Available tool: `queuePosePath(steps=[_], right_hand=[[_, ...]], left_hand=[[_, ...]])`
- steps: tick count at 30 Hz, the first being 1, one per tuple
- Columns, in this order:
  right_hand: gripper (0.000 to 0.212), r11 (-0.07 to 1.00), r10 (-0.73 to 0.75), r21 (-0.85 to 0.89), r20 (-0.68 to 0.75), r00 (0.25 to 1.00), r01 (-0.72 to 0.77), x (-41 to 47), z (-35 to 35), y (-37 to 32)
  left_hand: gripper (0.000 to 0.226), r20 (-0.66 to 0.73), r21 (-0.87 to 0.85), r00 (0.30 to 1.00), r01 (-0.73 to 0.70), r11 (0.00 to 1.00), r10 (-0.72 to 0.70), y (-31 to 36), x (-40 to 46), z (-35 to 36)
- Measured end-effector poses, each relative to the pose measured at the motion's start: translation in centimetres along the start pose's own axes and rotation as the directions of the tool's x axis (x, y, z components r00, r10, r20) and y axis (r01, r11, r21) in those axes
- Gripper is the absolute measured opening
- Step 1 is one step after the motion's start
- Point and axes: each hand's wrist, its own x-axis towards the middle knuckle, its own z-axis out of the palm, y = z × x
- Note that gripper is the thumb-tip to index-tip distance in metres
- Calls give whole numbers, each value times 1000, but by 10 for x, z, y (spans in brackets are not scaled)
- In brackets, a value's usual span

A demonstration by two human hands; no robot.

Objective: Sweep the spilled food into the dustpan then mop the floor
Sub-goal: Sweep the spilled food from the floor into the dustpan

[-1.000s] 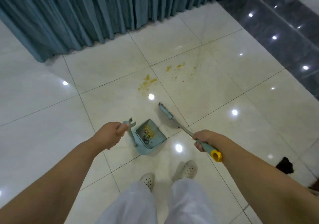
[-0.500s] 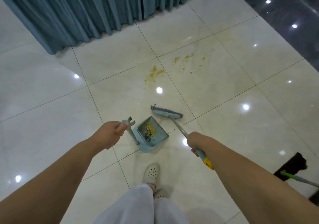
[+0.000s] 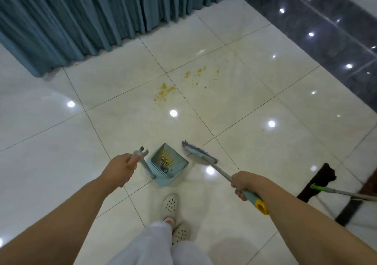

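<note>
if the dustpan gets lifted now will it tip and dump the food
Probably not. The food sits deep in the dustpan, near the comb teeth by the handle. The left hand holds that upright handle, so the pan would likely hang tilted back. It looks like light plastic.

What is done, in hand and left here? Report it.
Done: some yellow food sits in the dustpan. In hand: the left hand holds the dustpan handle, the right hand holds the broom. Left: two patches of spilled food remain on the floor; the mop lies unused.
</note>
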Motion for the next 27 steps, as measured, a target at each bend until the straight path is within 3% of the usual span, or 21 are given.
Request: queuePosePath(steps=[3, 13, 20, 27], right_hand=[[10, 974, 23, 224, 46, 999, -33, -6, -18, 16], [20, 917, 18, 395, 78, 997, -47, -3, -13, 9], [11, 961, 14, 266, 201, 979, -69, -18, 27, 10], [32, 989, -69, 145, 220, 973, 37, -41, 25, 19]], left_hand=[[49, -4, -19, 1000, 12, 1000, -12, -6, -8, 0], [54, 24, 16, 999, -47, 999, 46, -23, -14, 1], [53, 37, -9, 998, -41, 999, 42, -17, -8, 3], [53, 38, -41, 999, -32, 999, 33, -19, -14, 5]])
